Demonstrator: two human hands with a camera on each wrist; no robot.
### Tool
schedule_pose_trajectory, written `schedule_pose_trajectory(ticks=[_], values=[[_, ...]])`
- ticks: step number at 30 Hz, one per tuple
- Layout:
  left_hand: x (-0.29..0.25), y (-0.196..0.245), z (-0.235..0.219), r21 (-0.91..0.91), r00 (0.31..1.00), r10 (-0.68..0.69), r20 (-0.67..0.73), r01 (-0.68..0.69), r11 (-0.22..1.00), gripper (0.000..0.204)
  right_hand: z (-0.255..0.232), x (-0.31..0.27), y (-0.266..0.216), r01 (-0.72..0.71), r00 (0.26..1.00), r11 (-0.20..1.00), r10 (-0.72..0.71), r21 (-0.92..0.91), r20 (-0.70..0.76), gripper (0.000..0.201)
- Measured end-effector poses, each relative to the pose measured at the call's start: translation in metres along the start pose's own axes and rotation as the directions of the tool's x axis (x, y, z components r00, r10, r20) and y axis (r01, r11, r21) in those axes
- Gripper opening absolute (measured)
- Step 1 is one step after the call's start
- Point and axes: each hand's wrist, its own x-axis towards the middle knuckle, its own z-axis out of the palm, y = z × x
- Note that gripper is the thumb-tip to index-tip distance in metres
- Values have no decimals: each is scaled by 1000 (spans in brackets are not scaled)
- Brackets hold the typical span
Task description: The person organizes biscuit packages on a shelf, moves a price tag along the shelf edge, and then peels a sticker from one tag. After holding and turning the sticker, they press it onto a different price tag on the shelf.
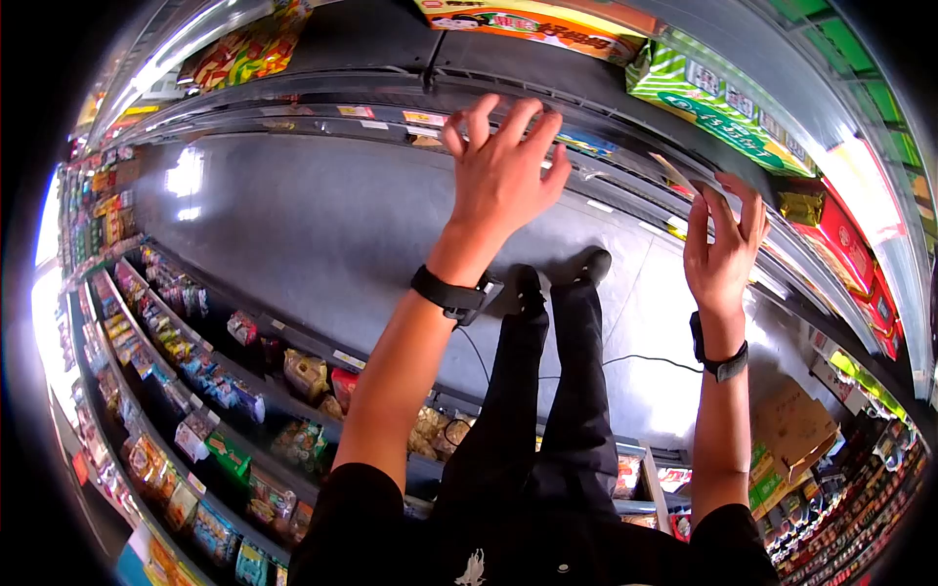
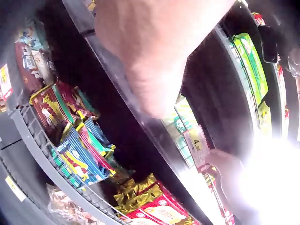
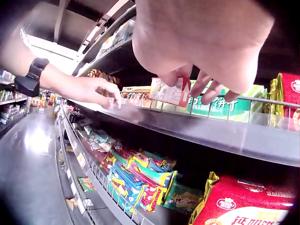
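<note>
My right hand (image 1: 725,244) pinches a paper price tag (image 3: 171,91) with a red border, held upright by the wire front of a shelf. In the right wrist view the tag overlaps a green and white biscuit box (image 3: 220,105) behind it. My left hand (image 1: 503,171) reaches over the front edge of the same shelf (image 3: 187,124), fingers spread and loosely bent, with nothing in its grasp. The right wrist view shows the left fingertips (image 3: 115,102) right at the shelf edge. Both wrists wear black straps.
On the shelf below lie blue striped snack packets (image 3: 126,185) and red biscuit bags (image 3: 253,201). Red packages (image 1: 840,239) stand at the right. Behind the person runs another rack of snacks (image 1: 210,381). A cardboard box (image 1: 791,430) and a thin cable (image 1: 650,359) are on the floor side.
</note>
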Motion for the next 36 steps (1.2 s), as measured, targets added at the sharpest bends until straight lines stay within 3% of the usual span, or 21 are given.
schedule_pose_trajectory(ticks=[5,6,9,10,13,14,22,27,30,36], values=[[8,46,11,-134,994,92,60,-83,987,25,-5,1,8,-71,997,989,69,133,20,25],[9,55,15,-151,990,139,17,-135,979,23,-7,4,8,-76,997,989,74,126,26,20],[12,77,21,-235,984,178,4,-172,957,21,-10,14,11,23,1000,997,-22,71,-8,14],[13,82,22,-241,983,183,0,-178,954,21,-12,16,9,-50,999,994,50,94,4,11],[13,87,26,-266,975,221,13,-210,941,21,-15,20,18,13,1000,995,-15,101,20,13],[12,86,26,-262,975,223,8,-213,941,22,-16,19,15,-115,992,979,105,167,67,13],[8,87,24,-258,976,210,-64,-220,941,26,-24,32,7,-168,979,984,159,61,124,8],[5,88,26,-237,983,181,-5,-177,955,32,-30,43,11,-158,974,986,146,59,170,8],[5,88,25,-243,984,175,-3,-171,955,33,-30,45,8,-132,975,991,132,-15,176,7],[6,85,24,-256,987,162,11,-154,954,33,-28,49,15,21,986,1000,-24,18,167,6]])
